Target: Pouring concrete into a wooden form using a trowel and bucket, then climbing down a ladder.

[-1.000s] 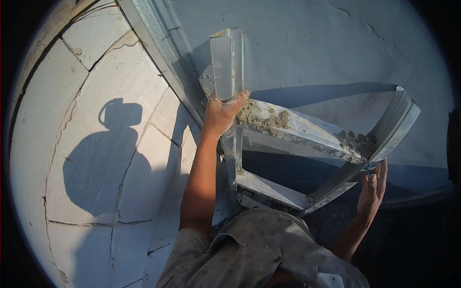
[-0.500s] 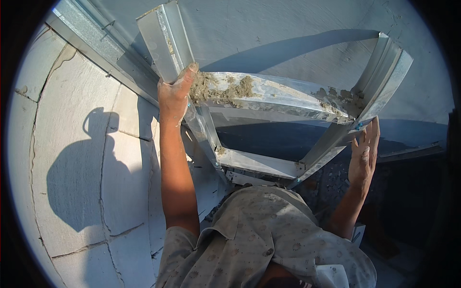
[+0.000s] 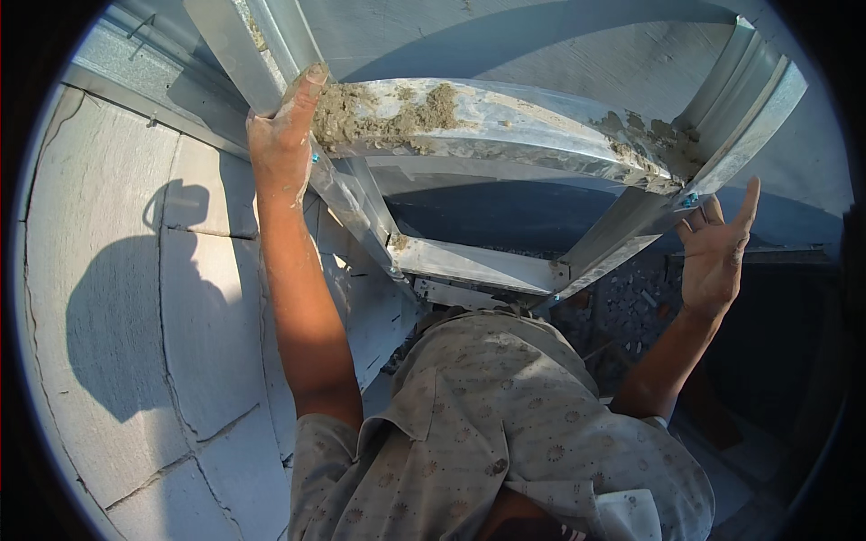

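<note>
A ladder made of galvanized metal channel (image 3: pixel 577 126) stands close in front of me. Its top rung is smeared with grey-brown mortar (image 3: pixel 433 106), thickest at the left end. My left hand (image 3: pixel 281 135) is closed round the left rail (image 3: pixel 230 45) beside that rung, thumb lying on top. On the other side, my right hand (image 3: pixel 717 248) has its fingers spread beside the right rail (image 3: pixel 740 126), under the rung joint. Its fingertips come up close behind the rail; I cannot tell if they touch. A lower rung (image 3: pixel 478 264) shows between the rails.
To the left rises a wall of pale blocks (image 3: pixel 207 316) carrying my shadow. A metal channel (image 3: pixel 171 95) runs along its top edge. A smooth grey surface (image 3: pixel 541 54) lies beyond the ladder. Rubble (image 3: pixel 631 311) is scattered far below at the right.
The ladder's top and my left hand have shifted up and left in view. My right hand has moved slightly right and lower, its fingers spreading away from the right rail.
</note>
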A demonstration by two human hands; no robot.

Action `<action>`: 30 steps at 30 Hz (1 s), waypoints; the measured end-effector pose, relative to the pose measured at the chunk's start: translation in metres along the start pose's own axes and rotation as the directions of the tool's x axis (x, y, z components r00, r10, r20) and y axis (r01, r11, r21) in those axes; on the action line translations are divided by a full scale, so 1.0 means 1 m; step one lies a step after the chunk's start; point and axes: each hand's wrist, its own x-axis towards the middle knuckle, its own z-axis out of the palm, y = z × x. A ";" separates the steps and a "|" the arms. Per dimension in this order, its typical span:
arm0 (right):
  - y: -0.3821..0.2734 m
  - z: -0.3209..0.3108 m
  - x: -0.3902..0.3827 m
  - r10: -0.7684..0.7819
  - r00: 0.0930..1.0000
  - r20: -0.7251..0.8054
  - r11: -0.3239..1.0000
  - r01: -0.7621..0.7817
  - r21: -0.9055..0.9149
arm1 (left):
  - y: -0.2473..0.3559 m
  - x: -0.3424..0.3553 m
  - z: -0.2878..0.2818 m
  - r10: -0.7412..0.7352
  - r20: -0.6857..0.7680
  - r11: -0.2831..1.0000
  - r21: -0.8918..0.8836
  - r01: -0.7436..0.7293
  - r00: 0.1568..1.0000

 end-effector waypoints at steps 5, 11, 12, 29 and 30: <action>0.019 0.020 -0.029 -0.125 0.983 -0.133 0.976 0.098 -0.196 | 0.001 -0.002 -0.006 0.003 0.036 0.991 0.134 -0.008 0.999; 0.004 0.006 -0.011 -0.086 0.971 -0.224 0.934 0.000 -0.357 | 0.002 -0.002 0.000 0.089 0.024 0.992 0.088 -0.091 0.996; 0.003 0.005 -0.009 -0.081 0.984 -0.161 0.976 0.046 -0.211 | 0.003 -0.004 0.000 0.087 0.015 0.992 0.093 -0.088 0.996; 0.007 0.011 -0.026 -0.068 0.977 -0.204 0.983 0.031 -0.179 | -0.003 0.000 -0.007 0.063 0.034 0.979 0.191 -0.069 0.997; 0.007 0.011 -0.026 -0.068 0.976 -0.207 0.983 0.030 -0.180 | -0.005 0.000 -0.008 0.044 0.038 0.982 0.184 -0.050 0.998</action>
